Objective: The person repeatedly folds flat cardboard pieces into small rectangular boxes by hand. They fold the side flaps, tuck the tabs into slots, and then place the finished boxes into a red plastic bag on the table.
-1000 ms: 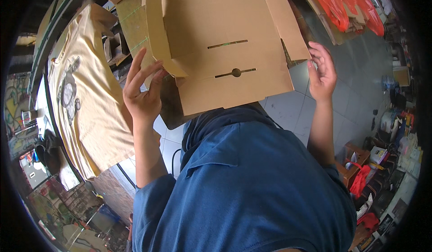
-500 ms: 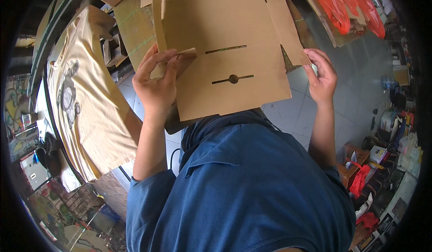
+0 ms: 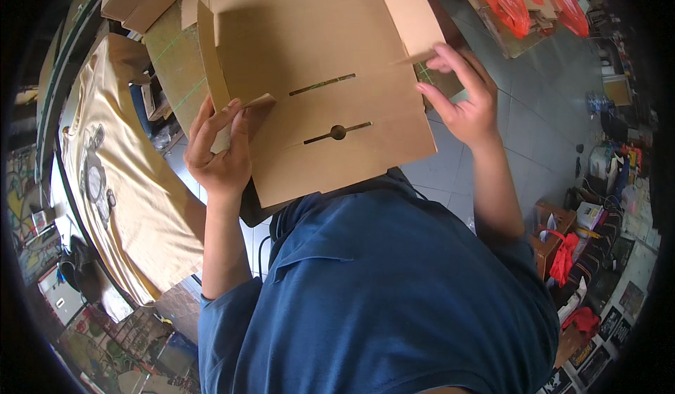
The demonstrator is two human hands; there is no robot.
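Note:
A flat brown cardboard box blank point(image 3: 309, 35) lies before me, its left and right sides folded up. Two slots are cut in its near part, the nearer one with a round hole in its middle. My left hand point(image 3: 219, 148) pinches a small folded flap point(image 3: 257, 106) at the left side, thumb and fingers closed on it. At the right side, my right hand point(image 3: 470, 106) has thumb and fingers spread. Its fingertips are by the bent-in corner flap point(image 3: 419, 57), the thumb near the panel's edge; whether they touch is hard to tell.
A green cutting mat point(image 3: 172, 63) shows under the cardboard. Left of it hangs a cream printed T-shirt point(image 3: 133, 176). More folded cardboard point(image 3: 151, 0) is stacked at the far left. A red plastic bag point(image 3: 527, 0) lies on cardboard at the far right. Clutter lines the right side.
The right side has been folded up and its corner flap turned inward. My right hand has moved left and opened. My left hand still pinches its flap. The cardboard appears shifted left in view.

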